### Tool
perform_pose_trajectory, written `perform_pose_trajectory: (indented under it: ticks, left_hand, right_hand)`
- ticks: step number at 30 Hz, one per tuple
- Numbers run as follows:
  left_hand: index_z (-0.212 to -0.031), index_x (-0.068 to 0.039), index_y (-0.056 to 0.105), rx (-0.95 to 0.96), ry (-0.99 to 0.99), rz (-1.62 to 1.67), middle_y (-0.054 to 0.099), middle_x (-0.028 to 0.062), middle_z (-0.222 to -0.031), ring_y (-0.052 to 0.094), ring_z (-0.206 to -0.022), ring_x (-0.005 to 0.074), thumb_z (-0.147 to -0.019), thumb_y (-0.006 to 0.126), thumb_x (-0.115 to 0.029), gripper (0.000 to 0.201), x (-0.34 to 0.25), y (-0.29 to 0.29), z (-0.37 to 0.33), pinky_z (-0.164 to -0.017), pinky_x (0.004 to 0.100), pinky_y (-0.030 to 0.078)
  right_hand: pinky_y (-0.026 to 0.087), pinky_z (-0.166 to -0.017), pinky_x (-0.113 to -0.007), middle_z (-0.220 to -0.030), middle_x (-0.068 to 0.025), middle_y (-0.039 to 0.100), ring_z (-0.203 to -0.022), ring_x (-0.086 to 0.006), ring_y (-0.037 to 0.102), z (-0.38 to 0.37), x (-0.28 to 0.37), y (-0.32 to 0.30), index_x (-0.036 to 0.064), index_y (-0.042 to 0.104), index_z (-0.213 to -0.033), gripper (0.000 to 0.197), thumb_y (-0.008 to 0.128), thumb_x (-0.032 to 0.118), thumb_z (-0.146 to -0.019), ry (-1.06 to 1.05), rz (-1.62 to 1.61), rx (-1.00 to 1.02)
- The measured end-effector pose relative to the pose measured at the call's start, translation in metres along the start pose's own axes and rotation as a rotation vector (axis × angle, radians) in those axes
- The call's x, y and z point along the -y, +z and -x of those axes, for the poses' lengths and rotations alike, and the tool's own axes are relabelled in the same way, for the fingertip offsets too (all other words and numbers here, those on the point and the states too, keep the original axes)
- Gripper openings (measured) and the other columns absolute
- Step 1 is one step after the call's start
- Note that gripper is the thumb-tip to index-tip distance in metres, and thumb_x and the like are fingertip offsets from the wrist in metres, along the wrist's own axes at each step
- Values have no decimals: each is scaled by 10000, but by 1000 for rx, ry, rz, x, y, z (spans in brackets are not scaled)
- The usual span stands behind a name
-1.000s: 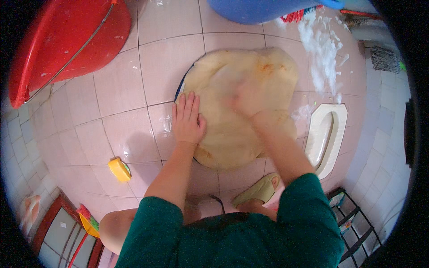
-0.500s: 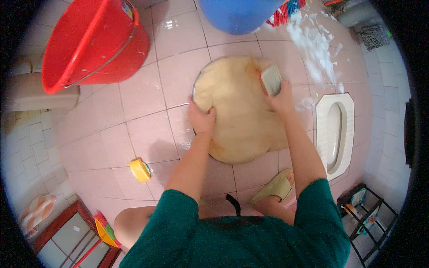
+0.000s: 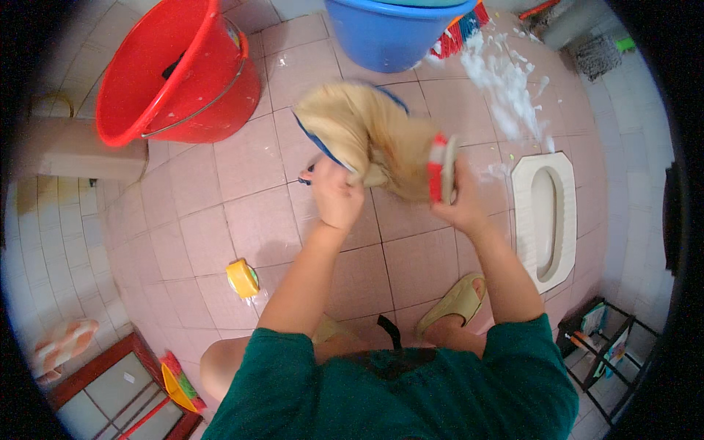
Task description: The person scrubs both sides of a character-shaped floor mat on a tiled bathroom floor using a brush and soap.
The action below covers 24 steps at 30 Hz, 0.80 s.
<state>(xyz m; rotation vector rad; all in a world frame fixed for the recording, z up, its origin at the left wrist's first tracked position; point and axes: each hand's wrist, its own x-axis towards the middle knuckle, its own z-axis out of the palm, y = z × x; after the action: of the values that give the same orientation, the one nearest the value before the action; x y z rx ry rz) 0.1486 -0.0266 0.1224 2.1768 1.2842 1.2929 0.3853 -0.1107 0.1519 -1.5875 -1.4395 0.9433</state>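
A tan cloth piece with dark blue edging hangs bunched above the tiled floor, blurred by motion. Its near left edge is gripped in my left hand, whose fingers are closed round it, with a bit of dark blue trim poking out beside them. My right hand grips a scrub brush with a pale back and a red and white side, held on edge against the cloth's right end. Whether those fingers also pinch the cloth cannot be made out.
A red bucket stands far left, a blue bucket far ahead. White foam lies near a red and blue broom head. A squat toilet is at right, a black rack nearer. A yellow brush lies left.
The cloth lay spread on the floor and is now lifted and folded up. My left hand has moved slightly nearer; the brush has turned on edge and come nearer with my right hand.
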Motion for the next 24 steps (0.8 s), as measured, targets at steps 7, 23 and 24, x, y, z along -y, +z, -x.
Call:
perform_pose_trajectory:
  ticks: [7,23,24]
  left_hand:
    - [-1219,-4,600,863,-293,-39,605,247,-1213,483,-1240,429,-755,690,-99,482,45,16,118,-1056,471,398]
    - [-1225,2,554,209,-1126,939,652,108,-1099,644,-983,260,-797,665,-27,443,0,-36,2,-822,371,542]
    - [-1195,15,572,161,-1187,962,654,117,-1075,653,-951,262,-799,639,-21,403,12,-40,5,-808,382,550]
  right_hand:
    - [443,-962,-413,-1132,-206,539,-1108,-350,536,8,-59,54,13,449,-1242,709,743,173,-616,271,204,157]
    - [442,-936,-476,-1140,-197,591,-1079,-379,566,-24,60,136,26,532,-1225,686,818,298,-664,-159,-90,66]
    - [442,-933,-475,-1151,-192,585,-1081,-375,561,-27,55,138,39,537,-1231,671,813,287,-673,-241,-64,97]
